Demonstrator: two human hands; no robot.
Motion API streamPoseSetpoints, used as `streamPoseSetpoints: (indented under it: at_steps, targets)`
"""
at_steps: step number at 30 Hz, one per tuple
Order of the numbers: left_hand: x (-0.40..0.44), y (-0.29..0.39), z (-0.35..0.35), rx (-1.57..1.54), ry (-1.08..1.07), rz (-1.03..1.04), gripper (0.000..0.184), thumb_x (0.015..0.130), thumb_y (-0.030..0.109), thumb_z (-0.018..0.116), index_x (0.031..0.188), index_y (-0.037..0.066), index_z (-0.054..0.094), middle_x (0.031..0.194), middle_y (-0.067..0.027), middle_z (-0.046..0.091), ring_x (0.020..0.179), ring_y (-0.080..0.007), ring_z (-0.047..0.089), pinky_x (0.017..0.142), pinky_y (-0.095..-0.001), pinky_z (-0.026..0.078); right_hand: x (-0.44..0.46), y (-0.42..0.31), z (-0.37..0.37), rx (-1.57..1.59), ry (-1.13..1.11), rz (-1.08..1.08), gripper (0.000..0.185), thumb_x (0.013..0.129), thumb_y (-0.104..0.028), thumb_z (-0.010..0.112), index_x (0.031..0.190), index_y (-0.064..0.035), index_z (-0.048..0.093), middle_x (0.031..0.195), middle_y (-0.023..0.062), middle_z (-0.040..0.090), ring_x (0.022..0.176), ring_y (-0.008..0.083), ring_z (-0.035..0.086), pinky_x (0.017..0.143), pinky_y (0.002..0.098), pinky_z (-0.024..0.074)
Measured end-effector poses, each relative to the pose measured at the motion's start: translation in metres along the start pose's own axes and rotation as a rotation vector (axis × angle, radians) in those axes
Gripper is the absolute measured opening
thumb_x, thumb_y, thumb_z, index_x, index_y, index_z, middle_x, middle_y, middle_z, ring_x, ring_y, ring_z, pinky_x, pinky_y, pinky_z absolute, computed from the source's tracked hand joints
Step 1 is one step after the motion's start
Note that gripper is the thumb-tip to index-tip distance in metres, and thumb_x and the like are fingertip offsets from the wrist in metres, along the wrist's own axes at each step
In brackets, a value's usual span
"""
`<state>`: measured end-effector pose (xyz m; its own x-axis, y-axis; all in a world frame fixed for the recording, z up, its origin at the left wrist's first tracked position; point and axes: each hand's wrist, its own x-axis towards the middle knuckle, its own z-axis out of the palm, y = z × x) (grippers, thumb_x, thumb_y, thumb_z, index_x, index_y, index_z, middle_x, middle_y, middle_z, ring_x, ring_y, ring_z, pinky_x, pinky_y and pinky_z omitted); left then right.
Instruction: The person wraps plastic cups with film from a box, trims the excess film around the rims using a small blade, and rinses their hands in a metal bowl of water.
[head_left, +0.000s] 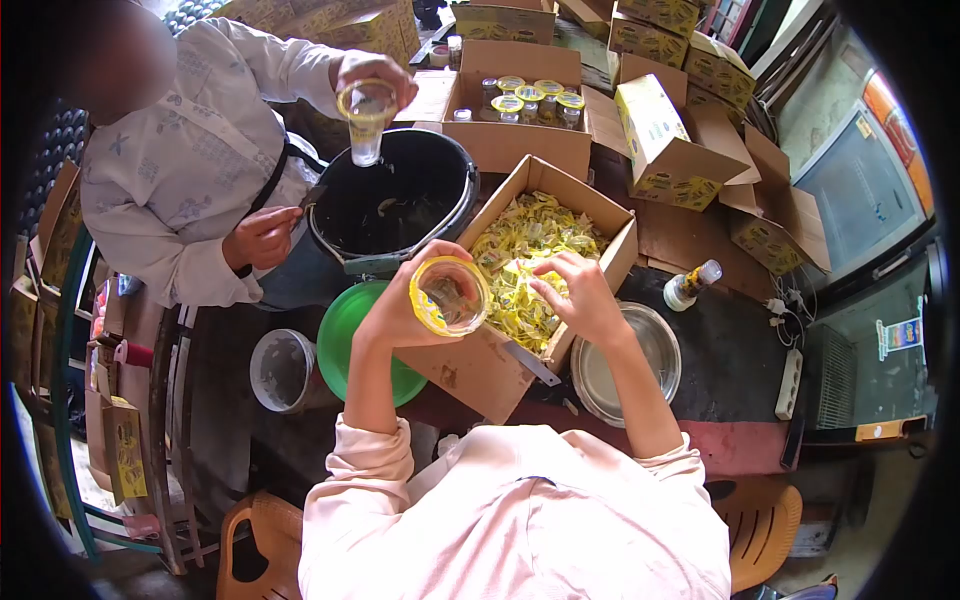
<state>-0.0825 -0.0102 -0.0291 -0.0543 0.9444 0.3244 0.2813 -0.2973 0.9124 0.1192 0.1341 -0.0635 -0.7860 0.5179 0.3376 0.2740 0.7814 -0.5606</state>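
My left hand is closed around a clear plastic cup with a yellow rim, its mouth tilted up toward me. Just to the right, my right hand hovers over a cardboard box full of small yellow wrapper-like pieces. Its thumb and forefinger are curved with a gap between the tips, and no held piece is visible. A long flap of the box hangs toward me, with a flat metal strip at its edge. Beneath my right forearm lies a round metal dish.
Across from me, a person's hand holds another yellow-rimmed clear cup above a black bucket. A green basin and white bucket stand left. Behind are a carton of yellow-topped jars and several opened cartons.
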Motion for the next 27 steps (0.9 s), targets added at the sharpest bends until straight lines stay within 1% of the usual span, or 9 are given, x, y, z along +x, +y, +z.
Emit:
streamPoseSetpoints:
  at_steps: [2, 5, 8, 14, 17, 18, 23, 24, 27]
  targets:
    - [0.002, 0.001, 0.005, 0.065, 0.013, 0.052, 0.061, 0.052, 0.004, 0.076, 0.105, 0.003, 0.046, 0.077, -0.001, 0.058, 0.071, -0.0072, 0.055, 0.069, -0.0212, 0.045, 0.005, -0.007, 0.0, 0.08, 0.073, 0.008, 0.009, 0.079, -0.016, 0.058, 0.085, -0.0099, 0.062, 0.08, 0.0063, 0.062, 0.08, 0.0249, 0.057, 0.074, 0.0397, 0.0371]
    - [0.005, 0.002, 0.007, 0.134, 0.016, 0.11, 0.062, 0.052, 0.004, 0.076, 0.106, 0.004, 0.045, 0.077, -0.0017, 0.058, 0.073, -0.0094, 0.056, 0.071, -0.0231, 0.046, 0.008, -0.022, -0.011, -0.053, 0.13, -0.015, 0.009, 0.08, -0.013, 0.057, 0.086, -0.0104, 0.062, 0.082, 0.006, 0.061, 0.078, 0.023, 0.057, 0.074, 0.0362, 0.0352]
    - [0.006, 0.004, 0.007, 0.164, 0.019, 0.107, 0.063, 0.052, 0.004, 0.075, 0.107, 0.005, 0.044, 0.078, -0.0019, 0.058, 0.073, -0.011, 0.056, 0.073, -0.0243, 0.046, 0.007, -0.03, -0.016, 0.02, 0.161, -0.024, 0.01, 0.079, -0.013, 0.058, 0.088, -0.012, 0.063, 0.083, 0.0047, 0.061, 0.08, 0.0204, 0.056, 0.075, 0.0339, 0.0333]
    - [0.009, 0.0, 0.012, 0.221, 0.026, 0.064, 0.066, 0.052, 0.007, 0.074, 0.11, 0.007, 0.043, 0.083, -0.0039, 0.059, 0.079, -0.0189, 0.056, 0.08, -0.0299, 0.042, 0.006, -0.067, -0.025, 0.049, 0.176, -0.127, 0.018, 0.077, -0.017, 0.063, 0.093, -0.0101, 0.064, 0.086, 0.0048, 0.059, 0.086, 0.021, 0.054, 0.08, 0.0332, 0.0335]
    - [0.012, -0.008, 0.016, 0.258, 0.044, 0.045, 0.068, 0.052, 0.01, 0.074, 0.112, 0.009, 0.042, 0.087, -0.0044, 0.059, 0.085, -0.0229, 0.055, 0.084, -0.0332, 0.04, 0.004, -0.084, -0.013, 0.022, 0.126, -0.222, 0.022, 0.078, -0.026, 0.061, 0.095, -0.0117, 0.064, 0.088, 0.0048, 0.058, 0.088, 0.0207, 0.052, 0.08, 0.035, 0.0294]
    - [0.013, -0.01, 0.017, 0.254, 0.045, 0.051, 0.069, 0.051, 0.011, 0.074, 0.112, 0.009, 0.042, 0.088, -0.0046, 0.06, 0.088, -0.0237, 0.055, 0.085, -0.0339, 0.04, 0.002, -0.091, -0.01, 0.016, 0.065, -0.195, 0.025, 0.081, -0.031, 0.058, 0.093, -0.0093, 0.063, 0.091, 0.007, 0.057, 0.093, 0.0222, 0.049, 0.082, 0.0364, 0.0282]
    - [0.013, -0.015, 0.02, 0.292, 0.053, 0.08, 0.07, 0.05, 0.012, 0.073, 0.113, 0.009, 0.043, 0.093, -0.0075, 0.059, 0.101, -0.0296, 0.051, 0.088, -0.036, 0.039, 0.009, -0.089, 0.008, 0.133, -0.009, -0.191, 0.025, 0.084, -0.029, 0.054, 0.085, -0.0042, 0.057, 0.09, 0.0101, 0.054, 0.09, 0.026, 0.047, 0.079, 0.04, 0.031]
    - [0.013, -0.012, 0.022, 0.284, 0.045, 0.054, 0.061, 0.054, 0.005, 0.072, 0.109, 0.003, 0.045, 0.093, -0.0077, 0.057, 0.081, -0.0162, 0.058, 0.07, -0.0262, 0.047, 0.013, -0.088, 0.008, 0.163, -0.027, -0.189, 0.024, 0.084, -0.028, 0.054, 0.084, -0.004, 0.056, 0.089, 0.0101, 0.054, 0.089, 0.0262, 0.047, 0.078, 0.0398, 0.032]
    - [0.016, -0.018, 0.025, 0.248, 0.035, 0.08, 0.06, 0.055, 0.005, 0.072, 0.108, 0.003, 0.045, 0.091, -0.0083, 0.058, 0.077, -0.0157, 0.059, 0.066, -0.0264, 0.047, 0.018, -0.085, 0.008, 0.198, -0.048, -0.215, 0.02, 0.084, -0.024, 0.054, 0.08, -0.0035, 0.055, 0.083, 0.0105, 0.054, 0.085, 0.0263, 0.047, 0.075, 0.0383, 0.0343]
